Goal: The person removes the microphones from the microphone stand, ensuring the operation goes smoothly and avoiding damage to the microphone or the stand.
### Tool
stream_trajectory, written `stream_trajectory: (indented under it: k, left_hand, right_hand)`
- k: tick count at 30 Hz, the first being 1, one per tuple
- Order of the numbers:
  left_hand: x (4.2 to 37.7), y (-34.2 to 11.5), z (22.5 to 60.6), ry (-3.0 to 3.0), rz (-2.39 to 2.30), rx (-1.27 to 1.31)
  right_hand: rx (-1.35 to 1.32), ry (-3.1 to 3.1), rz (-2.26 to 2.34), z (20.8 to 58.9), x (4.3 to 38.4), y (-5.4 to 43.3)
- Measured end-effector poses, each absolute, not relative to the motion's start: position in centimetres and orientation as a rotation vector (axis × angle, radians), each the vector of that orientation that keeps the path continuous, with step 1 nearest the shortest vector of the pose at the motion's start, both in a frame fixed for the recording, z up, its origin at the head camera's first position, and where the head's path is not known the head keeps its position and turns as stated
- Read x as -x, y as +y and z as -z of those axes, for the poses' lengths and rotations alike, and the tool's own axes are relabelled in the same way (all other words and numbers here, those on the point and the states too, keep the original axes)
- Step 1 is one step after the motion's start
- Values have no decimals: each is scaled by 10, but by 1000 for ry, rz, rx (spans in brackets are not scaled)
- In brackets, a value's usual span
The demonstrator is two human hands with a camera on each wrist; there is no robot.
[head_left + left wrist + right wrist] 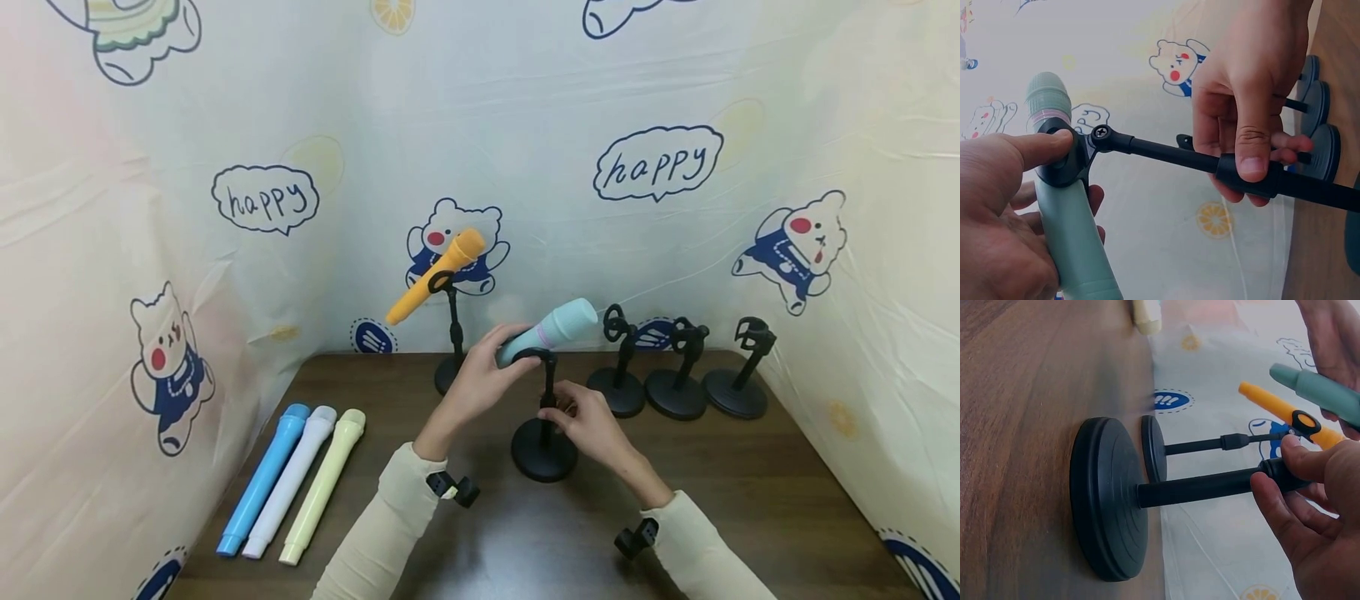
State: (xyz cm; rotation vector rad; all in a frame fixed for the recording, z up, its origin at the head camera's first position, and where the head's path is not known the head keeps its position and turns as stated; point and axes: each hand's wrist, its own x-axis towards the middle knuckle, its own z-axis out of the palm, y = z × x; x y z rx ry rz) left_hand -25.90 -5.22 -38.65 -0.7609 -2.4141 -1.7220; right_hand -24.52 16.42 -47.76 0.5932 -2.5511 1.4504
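Note:
A light teal microphone (564,323) sits tilted in the clip of a black microphone stand (545,457). My left hand (480,377) holds the microphone; the left wrist view shows its thumb pressing on the clip ring (1060,164) and its fingers curled behind the body. With thumb and fingers, my right hand (597,427) grips the collar (1250,178) on the stand's pole. The stand's round base (1107,500) rests on the table in the right wrist view. Part of the clip is hidden behind the left thumb.
An orange microphone (435,277) rests in another stand (447,372) at the back. Three stands without microphones, one a black stand (677,392), line the back right. Blue (264,479), white (291,483) and yellow (324,487) microphones lie on the table (480,542) at left. Printed cloth (525,108) hangs behind.

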Motion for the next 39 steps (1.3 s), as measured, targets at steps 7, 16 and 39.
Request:
stream_trajectory:
  k: [7, 16, 39]
  left_hand:
    - [260, -54, 393, -2392, 1757, 745]
    - [260, -54, 405, -2342, 1905, 739]
    - [265, -40, 442, -1946, 2507, 656]
  right_hand:
    - [-583, -2546, -1473, 478, 245, 163]
    - [-577, -2542, -1508, 480, 242, 165]
    - [-571, -2519, -1544, 480, 240, 163]
